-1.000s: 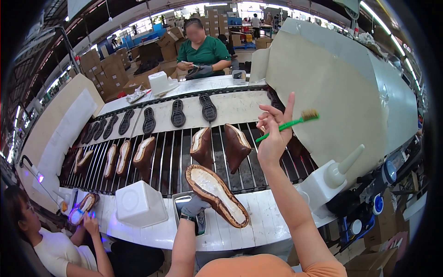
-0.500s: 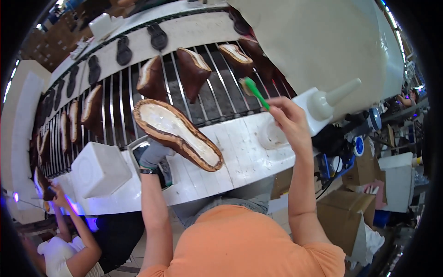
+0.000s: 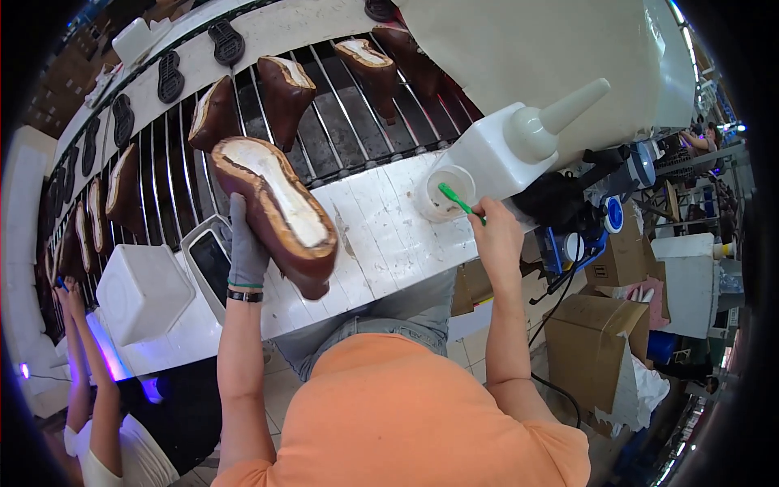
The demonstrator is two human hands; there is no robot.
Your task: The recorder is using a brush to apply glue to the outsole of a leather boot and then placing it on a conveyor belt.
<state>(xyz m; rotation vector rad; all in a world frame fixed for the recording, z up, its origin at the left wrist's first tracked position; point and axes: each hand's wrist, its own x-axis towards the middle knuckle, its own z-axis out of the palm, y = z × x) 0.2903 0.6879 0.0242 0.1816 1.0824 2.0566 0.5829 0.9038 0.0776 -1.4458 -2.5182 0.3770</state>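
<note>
My left hand [image 3: 247, 247], in a grey glove, grips a brown shoe upper [image 3: 280, 203] from its left side. The upper's bottom faces up, showing a white middle ringed by a tan and dark border. My bare right hand [image 3: 497, 231] is closed on the handle of a green brush [image 3: 456, 198]. The brush's head end dips into a small white cup [image 3: 432, 209], so its bristles are hidden. Right behind the cup lies a white bottle [image 3: 495, 154] with a long pale nozzle.
More brown uppers [image 3: 286, 89] stand bottom-up on a rack of metal rods [image 3: 333, 101]. Black soles [image 3: 227, 42] line the far ledge. Near my left hand are a white plastic container [image 3: 142, 292] and a dark-topped tray [image 3: 207, 264]. Another person's hands [image 3: 71, 299] work at the far left.
My right hand has lowered the brush from above the table edge into the cup. The shoe upper has tilted in my left hand, showing more of its brown side.
</note>
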